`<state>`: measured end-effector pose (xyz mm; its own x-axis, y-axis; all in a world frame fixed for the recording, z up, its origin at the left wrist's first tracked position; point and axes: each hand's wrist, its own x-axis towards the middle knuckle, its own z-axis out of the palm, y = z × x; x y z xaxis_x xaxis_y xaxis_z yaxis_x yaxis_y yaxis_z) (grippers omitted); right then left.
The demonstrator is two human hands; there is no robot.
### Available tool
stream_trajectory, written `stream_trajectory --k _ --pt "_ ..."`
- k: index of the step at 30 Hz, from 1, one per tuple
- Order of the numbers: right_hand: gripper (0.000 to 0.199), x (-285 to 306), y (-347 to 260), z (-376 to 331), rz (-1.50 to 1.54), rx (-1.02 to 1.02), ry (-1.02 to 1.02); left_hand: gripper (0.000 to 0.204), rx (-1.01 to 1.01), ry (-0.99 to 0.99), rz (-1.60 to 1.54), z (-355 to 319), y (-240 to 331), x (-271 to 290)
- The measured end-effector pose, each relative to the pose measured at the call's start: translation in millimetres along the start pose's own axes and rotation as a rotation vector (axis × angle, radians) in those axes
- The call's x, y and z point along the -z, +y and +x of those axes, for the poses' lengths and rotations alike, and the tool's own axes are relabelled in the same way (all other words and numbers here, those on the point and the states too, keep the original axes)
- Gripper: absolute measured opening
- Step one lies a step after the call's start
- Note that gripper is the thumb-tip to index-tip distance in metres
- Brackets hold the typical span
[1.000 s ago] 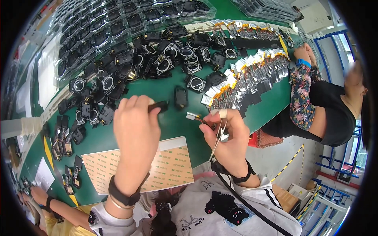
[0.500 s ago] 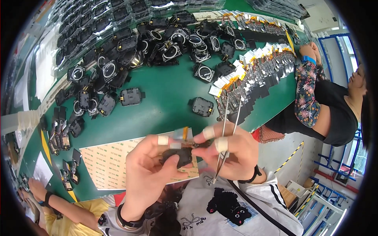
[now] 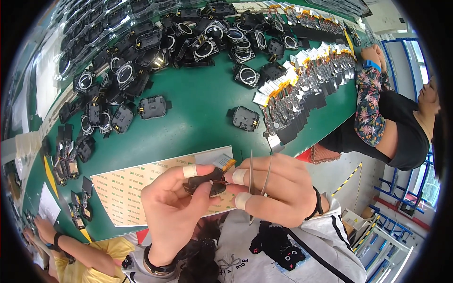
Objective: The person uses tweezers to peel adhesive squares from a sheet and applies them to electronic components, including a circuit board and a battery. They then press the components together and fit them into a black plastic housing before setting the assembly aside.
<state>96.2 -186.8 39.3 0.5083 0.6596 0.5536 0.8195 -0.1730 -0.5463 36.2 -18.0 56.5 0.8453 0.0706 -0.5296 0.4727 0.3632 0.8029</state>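
My left hand [image 3: 171, 200], with a taped finger, is closed on a small black plastic casing [image 3: 213, 176], its thumb across the front. A silvery battery pouch [image 3: 223, 162] with an orange strip sticks up beyond the casing. Thin reddish wires show near the casing's right side. My right hand [image 3: 290, 191], two fingers taped, keeps metal tweezers [image 3: 251, 170] between its fingers, their prongs pointing away from me. Its thumb and forefinger tips meet at the casing's right edge, by the wires; what exactly they pinch is hidden.
Beneath my hands lies a printed tan sheet [image 3: 134, 193] on the green table [image 3: 188, 125]. Single black casings [image 3: 246, 118] lie ahead, with a heap of casings with rings [image 3: 205, 47] behind. Rows of wired batteries [image 3: 306, 75] stand right. People sit at both sides.
The tweezers have swung more upright and nearer the casing as my right hand turned palm down. The battery has tilted to the right, and the casing has turned in my left fingers.
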Motion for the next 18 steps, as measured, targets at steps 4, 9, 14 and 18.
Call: stream_trajectory --k 4,9,14,18 --pt "0.021 -0.1 0.4 1.4 -0.034 0.016 0.017 0.022 0.0 0.029 -0.003 1.1 0.6 -0.3" --pt "0.022 0.6 -0.5 5.5 -0.052 0.026 -0.006 0.021 0.011 0.043 -0.025 2.0 3.1 -0.2" --pt "0.022 1.8 -3.1 7.9 -0.061 0.012 -0.06 0.02 0.048 0.041 0.001 4.3 3.5 0.9" --pt "0.022 -0.4 -1.5 8.0 -0.039 -0.016 -0.057 0.019 0.047 0.057 0.023 5.3 2.8 2.1"
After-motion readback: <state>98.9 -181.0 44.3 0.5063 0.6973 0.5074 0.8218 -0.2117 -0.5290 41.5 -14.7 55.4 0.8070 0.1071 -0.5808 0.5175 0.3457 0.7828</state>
